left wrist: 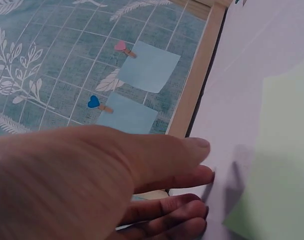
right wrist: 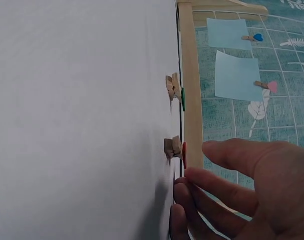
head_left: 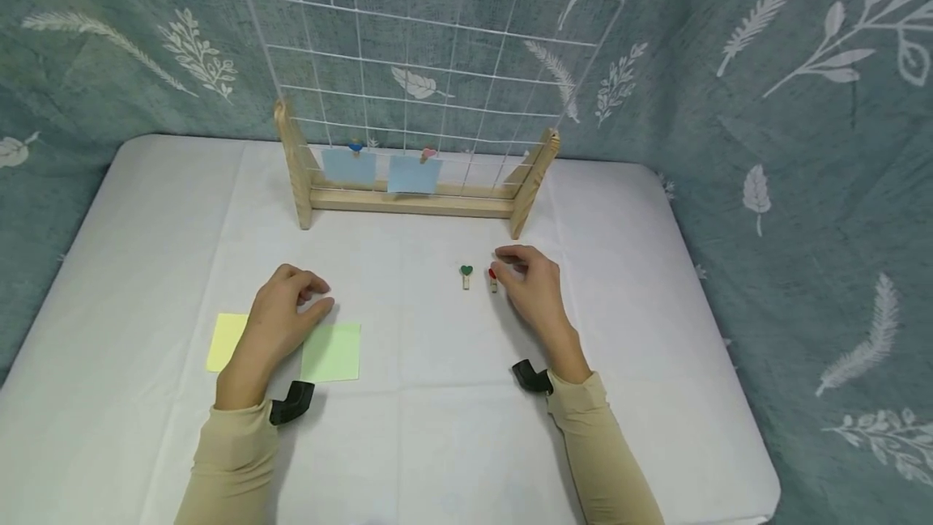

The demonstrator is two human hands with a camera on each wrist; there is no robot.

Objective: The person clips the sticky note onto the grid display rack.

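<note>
On the white-covered table, a wire-grid rack lines the back edge. The left hand — loosely curved, nothing gripped — is by the green sticky note, toward the left edge. The right hand, thumb and forefinger narrowly parted, is at the red-heart clothespin, nearer the right edge; a square, light pinch probably works best.

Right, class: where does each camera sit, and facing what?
Head: on the head, facing forward and down at table and rack; left hand, right hand, sleeves show.
Left wrist: on it, facing rack and green note; left hand shows.
Right wrist: on it, facing pegs and rack; right hand shows.
Wrist views share both blue notes.
</note>
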